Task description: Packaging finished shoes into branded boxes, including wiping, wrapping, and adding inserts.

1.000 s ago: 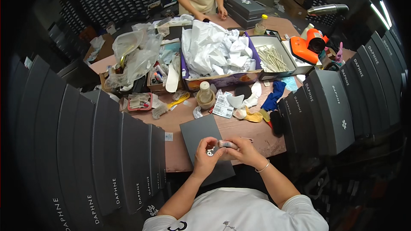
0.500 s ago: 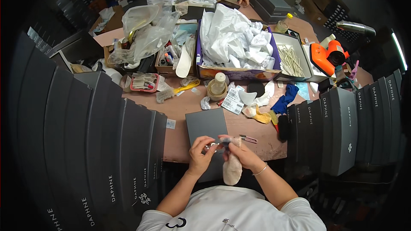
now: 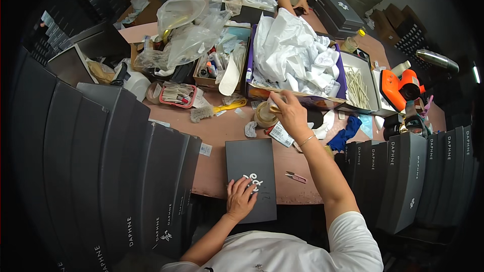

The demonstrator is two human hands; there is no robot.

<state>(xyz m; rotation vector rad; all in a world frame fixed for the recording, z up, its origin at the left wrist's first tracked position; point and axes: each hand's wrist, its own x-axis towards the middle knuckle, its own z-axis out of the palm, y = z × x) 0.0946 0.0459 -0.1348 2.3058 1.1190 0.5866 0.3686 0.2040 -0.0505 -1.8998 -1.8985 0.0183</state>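
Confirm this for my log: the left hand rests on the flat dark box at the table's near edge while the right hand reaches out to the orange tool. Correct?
Not quite. In the head view the left hand does rest on the flat dark box, but the right hand reaches the small round jar, not the orange tool.

The right hand (image 3: 290, 113) no longer works beside the left over the dark flat box (image 3: 250, 176) at the table's near edge; it now reaches toward the middle of the table, fingers on the small jar (image 3: 264, 115). The left hand (image 3: 241, 199) now rests alone on the box, pressing the small white piece (image 3: 252, 180).
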